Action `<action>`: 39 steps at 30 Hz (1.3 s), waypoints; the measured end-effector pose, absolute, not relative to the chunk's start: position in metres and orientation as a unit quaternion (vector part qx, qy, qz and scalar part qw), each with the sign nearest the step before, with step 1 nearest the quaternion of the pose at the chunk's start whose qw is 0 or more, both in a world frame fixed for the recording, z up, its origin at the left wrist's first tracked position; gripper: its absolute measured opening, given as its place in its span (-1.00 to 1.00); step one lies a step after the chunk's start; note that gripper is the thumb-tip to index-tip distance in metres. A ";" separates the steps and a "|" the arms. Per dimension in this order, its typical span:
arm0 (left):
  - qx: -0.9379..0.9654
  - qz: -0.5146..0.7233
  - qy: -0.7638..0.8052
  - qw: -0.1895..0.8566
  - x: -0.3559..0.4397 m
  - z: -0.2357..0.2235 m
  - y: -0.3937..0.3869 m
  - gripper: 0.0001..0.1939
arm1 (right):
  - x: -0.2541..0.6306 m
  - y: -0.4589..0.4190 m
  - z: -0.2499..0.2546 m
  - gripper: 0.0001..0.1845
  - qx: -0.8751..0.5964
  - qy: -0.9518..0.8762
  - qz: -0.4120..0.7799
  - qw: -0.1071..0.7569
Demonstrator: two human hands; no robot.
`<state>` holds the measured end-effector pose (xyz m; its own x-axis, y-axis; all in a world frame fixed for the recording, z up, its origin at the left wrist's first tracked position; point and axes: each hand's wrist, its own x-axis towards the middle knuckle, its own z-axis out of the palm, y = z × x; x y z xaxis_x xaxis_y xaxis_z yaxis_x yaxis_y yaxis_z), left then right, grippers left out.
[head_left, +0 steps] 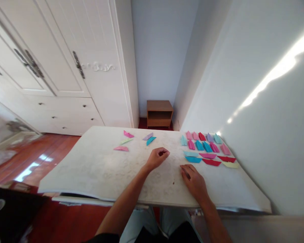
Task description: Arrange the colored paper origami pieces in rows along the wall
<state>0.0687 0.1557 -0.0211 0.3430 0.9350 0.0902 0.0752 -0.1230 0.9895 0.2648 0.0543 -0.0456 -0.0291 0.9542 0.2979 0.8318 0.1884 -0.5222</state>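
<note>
My left hand (159, 158) is above the middle of the white table (96, 168); its fingers curl toward the thumb, and nothing shows between them. Low over the table to the right, my right hand (195, 180) is loosely closed, with no object seen in it. Folded paper boats lie around. Nearest the left hand are a blue boat (151, 141) and a lilac boat (148, 136). Just beyond the right hand is another blue boat (193, 159), beside a red boat (211, 162) and a pale yellow boat (230, 165).
At the table's left are a magenta boat (128, 134), a light green boat (126, 141) and a pink boat (121, 148). Several boats stand in rows at the far right, including a cyan one (207, 146). A wall (268, 141) borders the right side; a white wardrobe (108, 94) stands beyond.
</note>
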 end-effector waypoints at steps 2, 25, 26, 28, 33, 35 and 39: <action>0.607 0.437 0.405 0.526 0.057 -0.015 0.151 -0.66 | 0.269 0.056 -0.049 -0.62 -0.622 -0.707 0.113 0.316; 0.680 0.141 0.718 0.048 -0.149 -0.017 0.142 -0.69 | 0.283 0.056 -0.055 -0.57 -0.579 -0.696 0.196 0.377; 0.684 0.147 0.713 0.049 -0.148 -0.016 0.141 -0.69 | 0.282 0.056 -0.054 -0.57 -0.577 -0.696 0.198 0.378; 0.692 0.170 0.700 0.055 -0.148 -0.017 0.138 -0.71 | 0.281 0.055 -0.053 -0.58 -0.574 -0.697 0.197 0.382; 0.691 0.253 0.674 0.073 -0.145 -0.021 0.126 -0.75 | 0.279 0.052 -0.051 -0.61 -0.568 -0.703 0.190 0.384; 0.680 0.315 0.650 0.125 -0.137 -0.016 0.119 -0.75 | 0.278 0.051 -0.051 -0.61 -0.566 -0.706 0.186 0.382; 0.613 0.467 0.553 0.317 -0.108 0.012 0.103 -0.68 | 0.276 0.048 -0.049 -0.62 -0.560 -0.715 0.181 0.377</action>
